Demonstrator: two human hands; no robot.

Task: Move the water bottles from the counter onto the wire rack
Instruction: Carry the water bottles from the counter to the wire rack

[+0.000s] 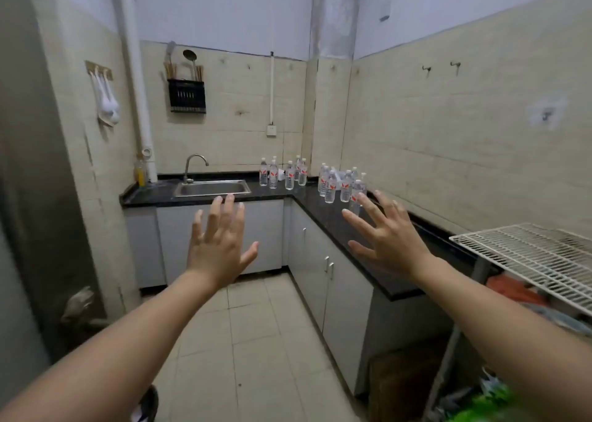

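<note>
Several clear water bottles with red-and-white labels stand on the black L-shaped counter [323, 215] in the far corner: one cluster [290, 175] right of the sink, a second cluster [330, 187] along the right run. A white wire rack [528, 248] stands at the near right, its top shelf bare. My left hand [217, 245] and my right hand [384, 236] are raised in mid-air, fingers spread, palms away from me, holding nothing. The right hand's fingertips overlap the nearest bottles in the view but are well short of them.
A steel sink [211, 188] with a tap sits in the counter's back run. White cabinets run under the counter. A black utensil holder [186, 96] hangs on the tiled wall. Cloths and bags lie under the rack. A beige tiled floor [256, 341] stretches between me and the counter.
</note>
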